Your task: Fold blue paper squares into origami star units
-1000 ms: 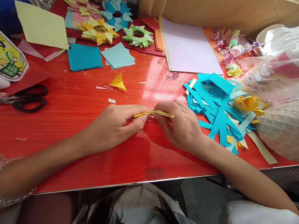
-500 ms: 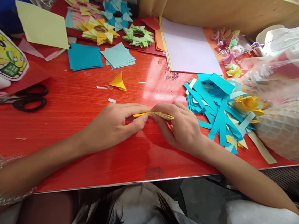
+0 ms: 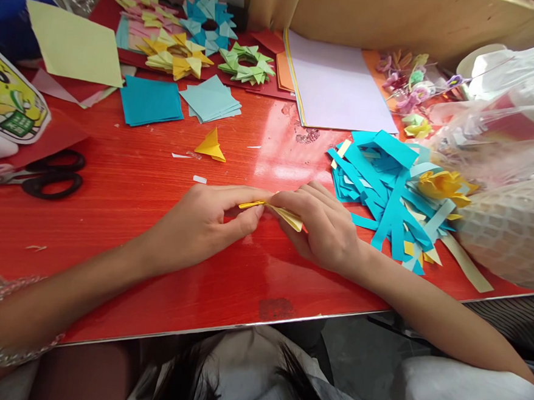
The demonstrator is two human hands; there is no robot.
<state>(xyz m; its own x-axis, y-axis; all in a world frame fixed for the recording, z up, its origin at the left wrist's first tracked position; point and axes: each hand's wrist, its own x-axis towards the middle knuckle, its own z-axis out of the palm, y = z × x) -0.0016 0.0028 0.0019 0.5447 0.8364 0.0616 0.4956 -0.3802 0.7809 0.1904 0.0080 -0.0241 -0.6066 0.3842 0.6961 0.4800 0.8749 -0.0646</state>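
Note:
A small folded yellow paper (image 3: 288,216) spans the gap between my two hands above the red table (image 3: 150,301). My left hand (image 3: 210,220) pinches its left end between thumb and fingers. My right hand (image 3: 322,225) is closed on its right part, and a pale yellow flap angles down beside the fingers. The right thumb is mostly hidden. Beyond my hands lies a separate yellow folded triangle piece (image 3: 212,145), with small white scraps near it.
Teal (image 3: 151,102) and light blue paper squares (image 3: 212,100), folded rings (image 3: 246,64) and lilac sheets (image 3: 341,86) lie at the back. Black-handled scissors (image 3: 53,184) are left; cut teal strips (image 3: 392,202) and a plastic bag (image 3: 504,131) are right.
The right part of the yellow paper has tilted downward and its pale flap shows more. My right hand's fingers have shifted slightly; my left hand looks the same.

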